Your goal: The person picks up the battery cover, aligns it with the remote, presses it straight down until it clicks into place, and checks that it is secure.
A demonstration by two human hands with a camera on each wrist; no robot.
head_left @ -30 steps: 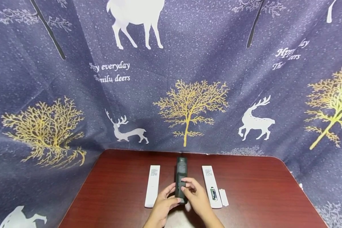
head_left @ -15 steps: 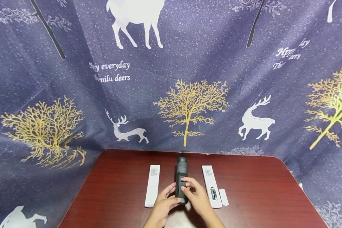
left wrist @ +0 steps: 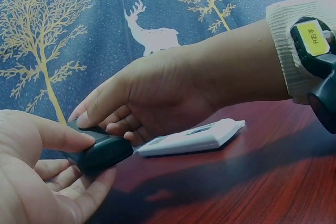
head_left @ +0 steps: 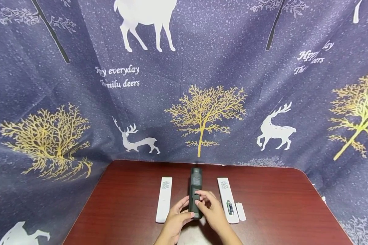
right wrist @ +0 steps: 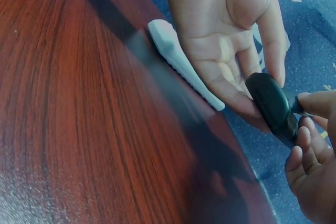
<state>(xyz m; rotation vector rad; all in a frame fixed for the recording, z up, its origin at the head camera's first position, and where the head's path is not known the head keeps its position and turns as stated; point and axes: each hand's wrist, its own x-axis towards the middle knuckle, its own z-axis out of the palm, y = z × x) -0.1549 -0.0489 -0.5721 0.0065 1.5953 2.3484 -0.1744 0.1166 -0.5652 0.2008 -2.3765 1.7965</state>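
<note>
Black remote control [head_left: 196, 182], back uppermost between two white remotes [head_left: 164, 200], was gripped at its near end by the curled left hand [head_left: 176, 217], whose fingers [left wrist: 100, 187] beneath appeared in the wrist views but were largely hidden in the head view, while the right hand [head_left: 214, 211] pinched its dark cover [head_left: 196, 197]. Only the head view showed a battery [head_left: 230, 209], in the right white remote; counted were three remotes, one loose white cover [head_left: 240, 211], one table [head_left: 279, 197] and one backdrop [head_left: 248, 71].

dark remote [head_left: 196, 180] part-hidden, left hand [left wrist: 34, 171] cropped
</note>
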